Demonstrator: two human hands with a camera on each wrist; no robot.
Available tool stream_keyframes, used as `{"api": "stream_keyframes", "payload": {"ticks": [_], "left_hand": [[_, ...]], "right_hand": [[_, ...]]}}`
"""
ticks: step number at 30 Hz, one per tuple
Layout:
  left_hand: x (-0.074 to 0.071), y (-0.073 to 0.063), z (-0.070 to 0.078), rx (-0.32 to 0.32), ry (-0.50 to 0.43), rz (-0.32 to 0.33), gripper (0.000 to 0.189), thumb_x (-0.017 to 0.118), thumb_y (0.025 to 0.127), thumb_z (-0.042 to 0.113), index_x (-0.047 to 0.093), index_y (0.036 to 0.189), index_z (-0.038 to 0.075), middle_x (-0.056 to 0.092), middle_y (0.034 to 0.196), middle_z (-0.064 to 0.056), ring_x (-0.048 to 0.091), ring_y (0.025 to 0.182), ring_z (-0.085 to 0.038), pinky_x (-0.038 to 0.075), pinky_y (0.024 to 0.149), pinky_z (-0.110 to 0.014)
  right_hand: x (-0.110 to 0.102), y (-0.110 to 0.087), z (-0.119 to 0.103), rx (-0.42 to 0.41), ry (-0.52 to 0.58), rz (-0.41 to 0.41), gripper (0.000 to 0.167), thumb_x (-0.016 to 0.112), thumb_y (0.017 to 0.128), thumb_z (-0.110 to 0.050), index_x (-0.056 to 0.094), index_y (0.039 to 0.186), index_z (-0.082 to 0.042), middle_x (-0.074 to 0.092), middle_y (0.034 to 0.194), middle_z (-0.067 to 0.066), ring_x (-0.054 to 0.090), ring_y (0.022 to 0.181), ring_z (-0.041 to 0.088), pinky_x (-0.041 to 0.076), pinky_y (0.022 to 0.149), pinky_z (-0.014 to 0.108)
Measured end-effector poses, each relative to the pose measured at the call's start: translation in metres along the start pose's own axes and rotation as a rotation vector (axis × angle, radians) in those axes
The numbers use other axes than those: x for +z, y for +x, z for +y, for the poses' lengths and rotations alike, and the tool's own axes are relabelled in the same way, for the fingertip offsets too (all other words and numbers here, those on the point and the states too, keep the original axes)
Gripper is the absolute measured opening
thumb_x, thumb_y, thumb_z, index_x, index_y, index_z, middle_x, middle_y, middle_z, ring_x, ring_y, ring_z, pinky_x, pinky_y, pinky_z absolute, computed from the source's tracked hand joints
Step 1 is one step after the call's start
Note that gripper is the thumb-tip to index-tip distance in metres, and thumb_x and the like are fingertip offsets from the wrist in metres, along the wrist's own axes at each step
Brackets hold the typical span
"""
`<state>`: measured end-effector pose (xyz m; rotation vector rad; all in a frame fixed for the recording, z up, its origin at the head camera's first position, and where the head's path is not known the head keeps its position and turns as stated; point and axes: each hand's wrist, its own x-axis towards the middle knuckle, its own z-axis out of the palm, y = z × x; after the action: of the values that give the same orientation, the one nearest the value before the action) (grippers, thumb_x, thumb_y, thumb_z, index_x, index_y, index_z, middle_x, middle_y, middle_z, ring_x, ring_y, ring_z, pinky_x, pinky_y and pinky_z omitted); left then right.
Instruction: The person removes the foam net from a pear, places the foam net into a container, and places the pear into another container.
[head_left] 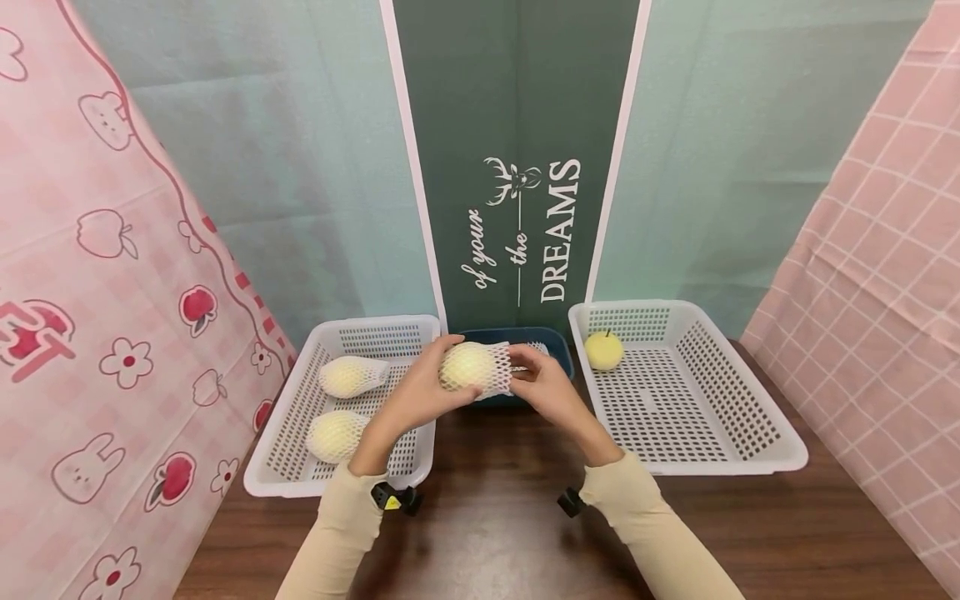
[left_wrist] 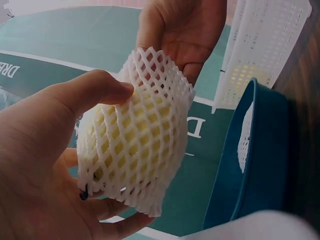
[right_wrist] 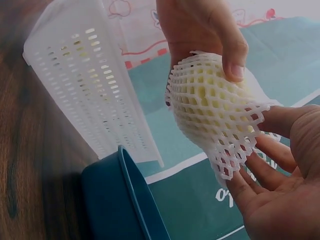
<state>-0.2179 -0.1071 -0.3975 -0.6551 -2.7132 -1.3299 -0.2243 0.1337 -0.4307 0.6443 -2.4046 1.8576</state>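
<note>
In the head view my left hand [head_left: 423, 387] grips a round yellow pear [head_left: 465, 367] inside a white foam net [left_wrist: 145, 130]. The thumb lies over the net and the fingers pass beneath it. My right hand [head_left: 551, 387] holds the loose end of the net, thumb on one side and fingers on the other, as the right wrist view shows. Both hands are above a blue bin [head_left: 558, 350], which has white netting [left_wrist: 245, 140] inside. A bare yellow pear [head_left: 603, 351] with a dark stem sits in the right white basket [head_left: 765, 458].
The left white basket [head_left: 262, 467] contains two netted pears, the far one [head_left: 348, 377] and the near one [head_left: 335, 436], partly behind my left wrist. Both baskets and the bin stand on a dark wooden table [head_left: 502, 517]. Fabric curtains [head_left: 517, 100] hang behind and at both sides.
</note>
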Motion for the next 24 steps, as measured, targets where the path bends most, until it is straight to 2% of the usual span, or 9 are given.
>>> {"api": "stream_keyframes", "payload": {"ticks": [6,11,16,20,24], "left_hand": [[0.011,0.004,0.002,0.029,-0.03,0.01,0.081,0.087,0.086,0.029,0.048,0.153,0.004,0.059,0.145,-0.014,0.062,0.12,-0.028,0.053,0.1,-0.045],[0.017,0.006,0.004,0.041,-0.049,0.011,0.079,0.088,0.086,0.028,0.05,0.151,0.006,0.06,0.144,-0.011,0.062,0.12,-0.026,0.052,0.101,-0.043],[0.021,0.007,0.008,0.039,-0.053,0.026,0.079,0.088,0.086,0.031,0.051,0.151,0.007,0.06,0.145,-0.01,0.061,0.124,-0.027,0.051,0.104,-0.045],[0.024,0.007,0.009,0.033,-0.042,0.052,0.078,0.089,0.085,0.035,0.054,0.149,0.01,0.061,0.144,-0.007,0.062,0.123,-0.025,0.051,0.104,-0.045],[0.027,0.007,0.008,0.025,-0.051,0.068,0.077,0.09,0.084,0.039,0.055,0.148,0.015,0.063,0.142,-0.004,0.063,0.12,-0.022,0.052,0.102,-0.044]], "right_hand": [[-0.009,-0.005,0.001,0.034,-0.009,-0.024,0.056,0.056,0.094,0.009,0.05,0.15,0.007,0.059,0.143,0.033,0.067,0.118,0.044,0.056,0.083,0.023],[-0.015,-0.007,0.002,0.05,-0.052,-0.035,0.065,0.055,0.091,0.007,0.043,0.155,0.008,0.057,0.146,0.033,0.064,0.122,0.043,0.056,0.088,0.027],[-0.018,-0.008,0.002,0.018,-0.034,-0.075,0.063,0.059,0.093,0.006,0.043,0.154,0.006,0.058,0.145,0.031,0.064,0.122,0.039,0.055,0.09,0.023],[-0.02,-0.007,0.002,-0.001,-0.019,-0.107,0.063,0.062,0.094,0.007,0.044,0.154,0.005,0.057,0.147,0.029,0.061,0.127,0.037,0.055,0.097,0.029],[-0.022,-0.008,0.0,0.008,-0.031,-0.141,0.07,0.058,0.092,0.01,0.038,0.159,0.004,0.051,0.155,0.028,0.056,0.136,0.039,0.052,0.101,0.032]]}}
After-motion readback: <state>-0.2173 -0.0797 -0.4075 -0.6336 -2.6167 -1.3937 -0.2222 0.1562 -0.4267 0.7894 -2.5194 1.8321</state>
